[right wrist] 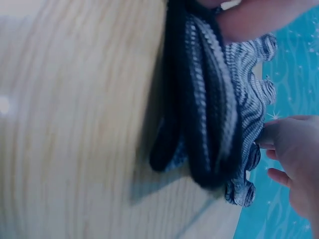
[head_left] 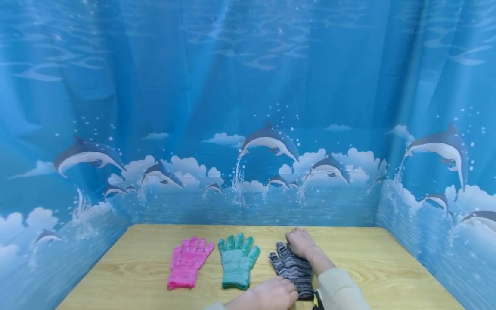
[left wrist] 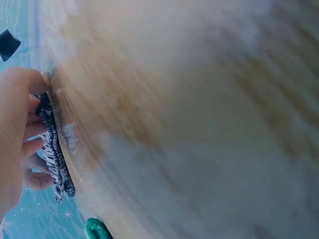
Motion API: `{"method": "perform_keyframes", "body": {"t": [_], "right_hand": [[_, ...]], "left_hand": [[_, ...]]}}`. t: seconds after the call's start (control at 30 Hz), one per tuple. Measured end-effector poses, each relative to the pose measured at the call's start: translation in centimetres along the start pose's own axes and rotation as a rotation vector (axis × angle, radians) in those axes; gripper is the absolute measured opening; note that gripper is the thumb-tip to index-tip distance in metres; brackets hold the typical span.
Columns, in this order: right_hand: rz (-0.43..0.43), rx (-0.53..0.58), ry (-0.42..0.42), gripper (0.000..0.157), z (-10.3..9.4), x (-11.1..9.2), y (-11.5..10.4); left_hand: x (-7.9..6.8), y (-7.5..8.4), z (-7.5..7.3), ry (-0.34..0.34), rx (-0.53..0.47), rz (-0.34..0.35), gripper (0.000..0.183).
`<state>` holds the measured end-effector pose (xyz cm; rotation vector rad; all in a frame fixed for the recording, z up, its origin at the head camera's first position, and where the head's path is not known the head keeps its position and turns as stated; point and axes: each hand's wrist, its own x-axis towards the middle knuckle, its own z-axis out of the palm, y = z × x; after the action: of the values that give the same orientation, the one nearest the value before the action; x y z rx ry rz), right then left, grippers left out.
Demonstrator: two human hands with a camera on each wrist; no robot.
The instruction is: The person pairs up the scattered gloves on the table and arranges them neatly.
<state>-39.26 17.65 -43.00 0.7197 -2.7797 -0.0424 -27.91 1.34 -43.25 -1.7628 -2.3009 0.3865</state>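
Observation:
A grey-and-black striped knit glove [head_left: 294,271] lies on the right part of the table, fingers pointing away from me. My left hand [head_left: 275,295] is at the near left side of it, gripping the dark cuff [right wrist: 209,124], which stands raised in folds. At the far end my right hand [head_left: 301,243] pinches a fingertip of the same glove, as the right wrist view shows. To the left, a green glove [head_left: 236,262] lies flat with spread fingers. Further left lies a pink glove [head_left: 187,262], also flat.
The wood-grain table [head_left: 135,258] has rounded far corners. A blue curtain [head_left: 248,86] printed with dolphins and clouds surrounds it at the back and both sides. A small black object [head_left: 317,301] shows by the right sleeve [head_left: 341,288].

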Motion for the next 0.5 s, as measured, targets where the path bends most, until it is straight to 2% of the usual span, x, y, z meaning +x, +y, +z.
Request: {"method": "perform_keyframes", "body": {"t": [0.13,0.3,0.37,0.5], "right_hand": [[-0.029,-0.007,0.028,0.011,-0.3,-0.4,0.4],[-0.123,0.037,0.101,0.013,-1.5,-0.9,0.5],[-0.165,0.052,0.089,0.014,-2.1,-1.3,0.4],[-0.240,0.017,0.009,0.013,-2.6,-2.3,0.4]], "left_hand": [[-0.1,0.1,0.0,0.011,0.027,-0.007,0.020],[-0.1,0.0,0.0,0.027,0.018,-0.005,0.014],[-0.1,0.0,0.0,0.030,0.003,0.000,0.013],[0.0,0.1,0.0,0.041,-0.001,0.005,0.012]]}}
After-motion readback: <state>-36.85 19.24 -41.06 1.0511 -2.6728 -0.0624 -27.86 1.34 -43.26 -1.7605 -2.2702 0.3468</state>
